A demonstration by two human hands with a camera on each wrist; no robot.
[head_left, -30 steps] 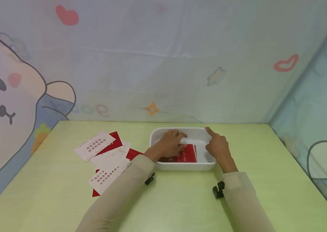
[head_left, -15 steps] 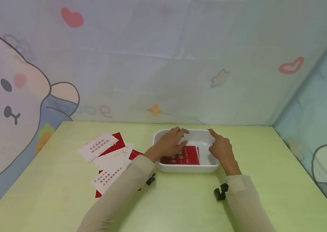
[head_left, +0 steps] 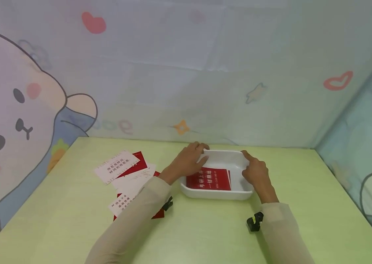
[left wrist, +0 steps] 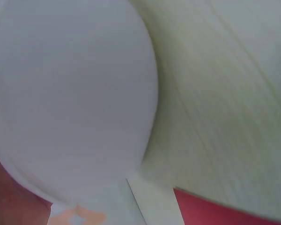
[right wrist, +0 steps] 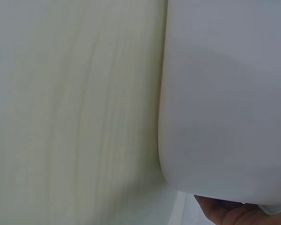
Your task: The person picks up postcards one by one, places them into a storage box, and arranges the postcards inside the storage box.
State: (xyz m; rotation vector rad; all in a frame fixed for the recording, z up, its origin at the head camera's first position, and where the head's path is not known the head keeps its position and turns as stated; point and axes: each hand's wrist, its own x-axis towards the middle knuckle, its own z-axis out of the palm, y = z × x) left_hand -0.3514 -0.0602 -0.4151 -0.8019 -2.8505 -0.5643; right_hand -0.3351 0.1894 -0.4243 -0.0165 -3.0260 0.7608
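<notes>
A white rectangular tray stands on the table with a short stack of red printed cards in its left part. At its back left corner, my left hand holds the rim, thumb on the inner side and fingers reaching over the edge. My right hand grips the opposite rim near the back right corner. The left wrist view is filled largely by the tray's outer wall, with part of the hand low at the left. In the right wrist view, fingers show below the wall.
White cards and red cards lie spread and overlapping on the table left of the tray, some hidden under the left sleeve. A printed cloth backdrop rises behind the pale green table.
My left hand has moved from over the red cards inside the tray to its back left rim, uncovering more of the cards. The right hand stays on the right rim. The head view has shifted slightly.
</notes>
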